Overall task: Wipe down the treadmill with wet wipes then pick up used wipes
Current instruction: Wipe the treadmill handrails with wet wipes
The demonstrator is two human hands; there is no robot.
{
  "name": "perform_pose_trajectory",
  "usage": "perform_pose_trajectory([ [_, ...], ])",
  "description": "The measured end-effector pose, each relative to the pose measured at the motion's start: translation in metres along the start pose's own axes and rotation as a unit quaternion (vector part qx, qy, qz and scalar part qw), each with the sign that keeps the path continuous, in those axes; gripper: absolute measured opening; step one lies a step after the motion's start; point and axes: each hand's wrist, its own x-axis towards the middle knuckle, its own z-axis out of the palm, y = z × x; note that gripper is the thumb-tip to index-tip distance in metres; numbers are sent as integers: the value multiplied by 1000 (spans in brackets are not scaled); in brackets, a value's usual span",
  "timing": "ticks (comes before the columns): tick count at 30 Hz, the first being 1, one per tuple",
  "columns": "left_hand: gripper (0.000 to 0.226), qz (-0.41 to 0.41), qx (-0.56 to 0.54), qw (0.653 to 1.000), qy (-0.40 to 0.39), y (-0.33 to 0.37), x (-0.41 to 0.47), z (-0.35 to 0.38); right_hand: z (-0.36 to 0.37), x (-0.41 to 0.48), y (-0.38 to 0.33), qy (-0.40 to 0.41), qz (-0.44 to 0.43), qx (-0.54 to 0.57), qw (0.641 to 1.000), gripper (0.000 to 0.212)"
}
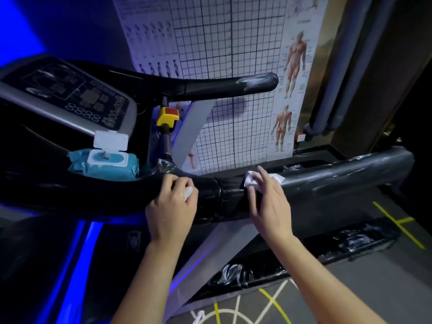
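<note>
Wall charts [233, 54] back the treadmill handrail [339, 181]. Beyond and left of our left hand [171, 206] sits the open wipe pack [105, 164]; that hand curls round a wadded wipe [189, 191]. Our right hand [268, 202], fingers extended, presses a second wipe [251, 181] onto the handrail.

Console [67, 94]: upper left. Wipes pack [105, 163]: just below console. Stop switch [167, 116]: right of console, between far handrail [233, 86] above and near handrail [327, 183] below. Wall chart [222, 54]: behind both handrails. Left grip [171, 206]: on near handrail, around first wipe [188, 191]. Right grip [268, 202]: just right, on second wipe [250, 181], same rail. Third wipe [198, 318]: on floor [374, 288], beneath.
</note>
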Motion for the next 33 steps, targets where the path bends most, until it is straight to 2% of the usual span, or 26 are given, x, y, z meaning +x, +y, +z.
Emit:
perform_pose_trajectory([
  [3,17,27,-21,999,3,-8,-8,6,4,-3,-2,7,-51,-33,998,33],
  [7,21,23,-47,998,19,-10,-12,10,10,-8,-19,-10,-90,-16,996,33],
  [12,19,25,-17,999,19,-7,-11,11,19,-13,-17,-27,-153,-44,987,36],
  [14,18,32,-15,999,11,-8,-11,11,6,-15,2,-14,-150,-59,987,34],
  [18,20,30,-11,999,5,-8,-11,10,-33,-14,44,24,-79,-87,993,34],
  [21,19,27,-14,1000,7,-8,-11,9,-32,-11,40,29,-47,-116,992,37],
  [24,17,22,-16,1000,6,-8,-12,9,-6,-17,2,-11,-64,-89,994,38],
  [28,17,25,-22,999,13,-10,-13,11,24,-18,-44,-70,-126,-45,989,40],
  [31,20,32,-26,999,15,-11,-12,10,15,-8,-30,-85,-165,-79,980,39],
  [33,21,34,-20,999,12,-11,-13,11,-5,0,1,-73,-140,-101,982,37],
])
